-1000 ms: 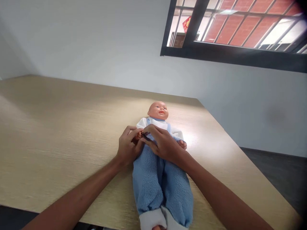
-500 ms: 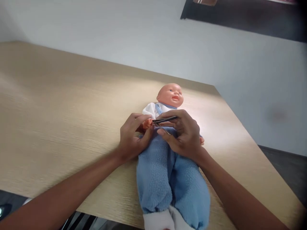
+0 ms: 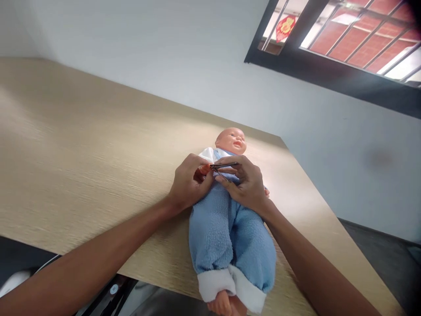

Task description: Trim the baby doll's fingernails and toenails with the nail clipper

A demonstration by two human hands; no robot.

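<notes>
one nail clipper (image 3: 225,165) is grasped in the right hand (image 3: 248,182), its tip at the small hand (image 3: 205,168) which the left hand (image 3: 187,182) pinches. this small hand belongs to the baby doll (image 3: 219,210) in blue overalls (image 3: 210,239), lying face up on the wood-grain table (image 3: 108,162).

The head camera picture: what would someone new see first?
Probably the bald plastic doll dressed in fuzzy blue, lying face-up on the pale wooden table. Next, the dark metal clipper in the person's bare right hand, its tip at the doll's orange hand, which the left hand holds. Then the dark-framed, barred window at the upper right.
</notes>
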